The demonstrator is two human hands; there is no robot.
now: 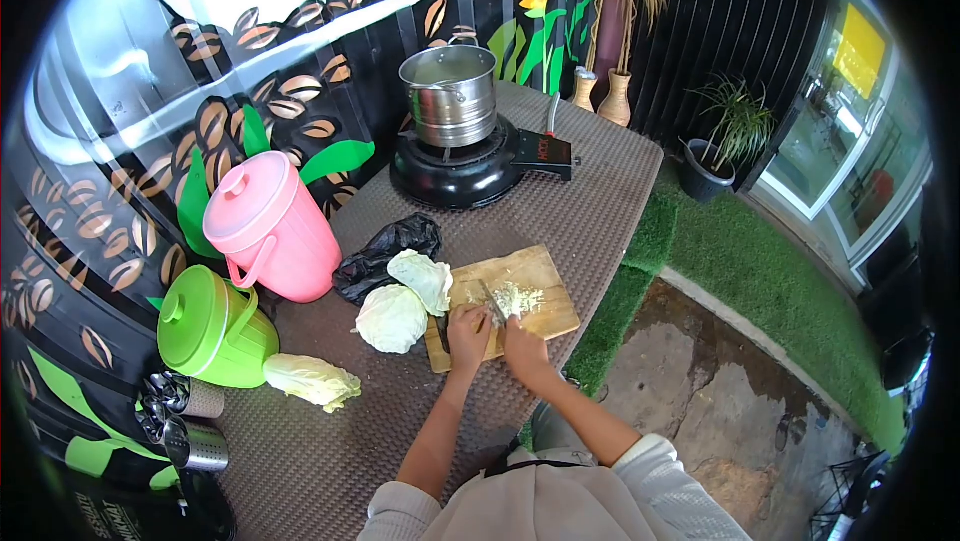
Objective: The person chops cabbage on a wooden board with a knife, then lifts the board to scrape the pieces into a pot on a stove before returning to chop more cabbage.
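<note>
On a wooden cutting board (556, 313) lies a small heap of finely chopped pale cabbage (522, 299). My right hand (526, 353) is closed around a knife (494, 302), whose blade points up and left beside the heap. Close to the blade, my left hand (468, 334) has its fingers curled in on the board; what they hold is too small to tell. Left of the board sit a round cabbage piece (391, 320) and a loose cabbage leaf section (420, 280). A napa cabbage (311, 382) rests farther left on the woven table (330, 451).
A steel pot (450, 101) stands on a black portable gas stove (450, 173) at the back. A black plastic bag (385, 256), a pink lidded bucket (285, 241) and a green one (225, 336) line the wall side. Metal utensil holders (205, 447) stand at lower left.
</note>
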